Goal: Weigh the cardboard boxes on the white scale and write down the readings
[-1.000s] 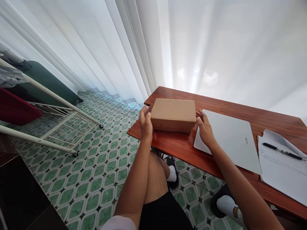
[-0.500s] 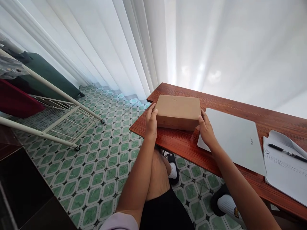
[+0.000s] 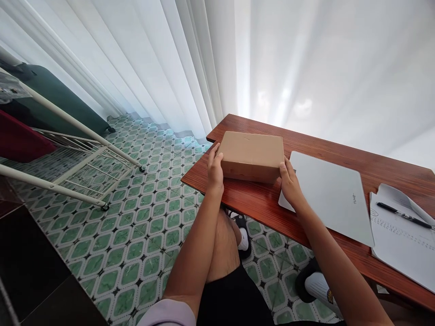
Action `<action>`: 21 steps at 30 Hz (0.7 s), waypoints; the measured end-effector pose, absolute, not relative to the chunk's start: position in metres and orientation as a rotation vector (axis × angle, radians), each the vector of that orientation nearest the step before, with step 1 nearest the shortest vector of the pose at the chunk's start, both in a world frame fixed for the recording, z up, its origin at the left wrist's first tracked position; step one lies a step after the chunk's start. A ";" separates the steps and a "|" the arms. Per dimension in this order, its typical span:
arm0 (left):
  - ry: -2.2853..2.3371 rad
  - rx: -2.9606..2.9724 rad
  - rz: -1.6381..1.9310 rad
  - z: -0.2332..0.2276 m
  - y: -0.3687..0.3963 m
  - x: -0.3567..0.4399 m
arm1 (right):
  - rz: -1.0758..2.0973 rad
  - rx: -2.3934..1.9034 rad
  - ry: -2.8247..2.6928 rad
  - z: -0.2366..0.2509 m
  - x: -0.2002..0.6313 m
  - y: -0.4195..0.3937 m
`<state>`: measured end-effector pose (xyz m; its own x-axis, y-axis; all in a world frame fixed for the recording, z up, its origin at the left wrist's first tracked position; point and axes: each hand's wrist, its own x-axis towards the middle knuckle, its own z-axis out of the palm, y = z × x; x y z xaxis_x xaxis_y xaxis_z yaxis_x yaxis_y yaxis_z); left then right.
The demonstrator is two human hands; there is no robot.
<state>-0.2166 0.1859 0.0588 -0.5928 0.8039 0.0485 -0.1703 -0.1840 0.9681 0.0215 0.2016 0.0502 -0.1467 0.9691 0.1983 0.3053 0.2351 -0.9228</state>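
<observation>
**A:** Head view, status: my left hand and right hand clamp the cardboard box by its two short ends, fingers closed against the side walls. The box sits flat on the wooden desk, near the left end, lid shut. I see no tape or label on the top face.

**B:** Progress?

**A:** My read: the box is placed and squared on the desk and nothing is opened yet. Both hands grip it and it isn't lifted, since the base looks flush with the wood.

**B:** What's around it?

**A:** Nearest are my knees and socked feet under the desk edge. Just right of the box lies a closed white laptop, with my right hand resting over its near-left corner. Further right are papers with a black pen on top. On the left, over the green tiled floor, are a white metal rack and a dark green suitcase. White curtains hang behind everything.

**B:** Obstructions?

**A:** The laptop crowds the box's right side, so there's little room there. The desk's left edge is close on the other side.
</observation>
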 end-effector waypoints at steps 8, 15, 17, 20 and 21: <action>1.446 0.741 1.889 0.058 0.188 -0.212 | 0.917 -1.170 -1.667 0.050 0.022 0.203; 1.469 0.748 1.927 0.058 0.188 -0.211 | 0.977 -1.149 -1.650 0.052 0.022 0.204; 1.457 0.767 1.942 0.059 0.187 -0.210 | 1.006 -1.136 -1.639 0.053 0.023 0.203; 1.423 0.799 1.977 0.059 0.186 -0.207 | 1.063 -1.101 -1.610 0.055 0.025 0.201; 1.410 0.800 1.989 0.059 0.185 -0.206 | 1.088 -1.092 -1.598 0.056 0.026 0.201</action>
<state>-0.2063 0.1855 0.0587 -0.6600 0.7371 0.1455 -0.1067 -0.2837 0.9530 0.0259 0.2010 0.0555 -0.2161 0.9584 0.1867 0.1778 0.2266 -0.9576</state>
